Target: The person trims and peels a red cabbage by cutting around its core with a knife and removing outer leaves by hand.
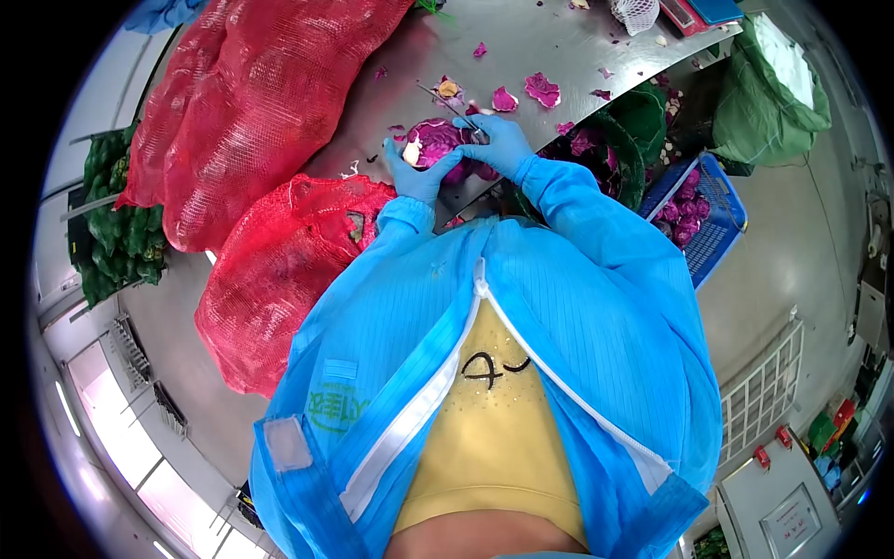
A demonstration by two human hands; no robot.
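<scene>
Purple, with glossy curved leaves and pale veining, a red cabbage [433,137] is resting between two blue-gloved hands above the near edge of a metal table [577,58]. The left hand [417,175] is curving around its near left side, thumb and fingers spread to its width, while the right hand [503,146] is closing narrowly on a thin knife [436,97], whose blade is pointing to the far left. A whitish patch is showing on the cabbage's left side. Around it, loose purple leaves [542,89] are lying scattered over the grey, shiny tabletop. To the left, a large red mesh sack [256,102] is bulging across the table, and a smaller red sack [279,279] is slumping nearer. To the right, a green bin [641,116] is holding leaf scraps; beside it a blue crate [729,224] is carrying more purple heads [686,210], and a pale green sack [768,112] is standing farther right. Beyond, the smooth grey floor [745,298] is stretching out, with a white rack [765,384] standing at the near right and green net bags [116,214] hanging at the far left.
</scene>
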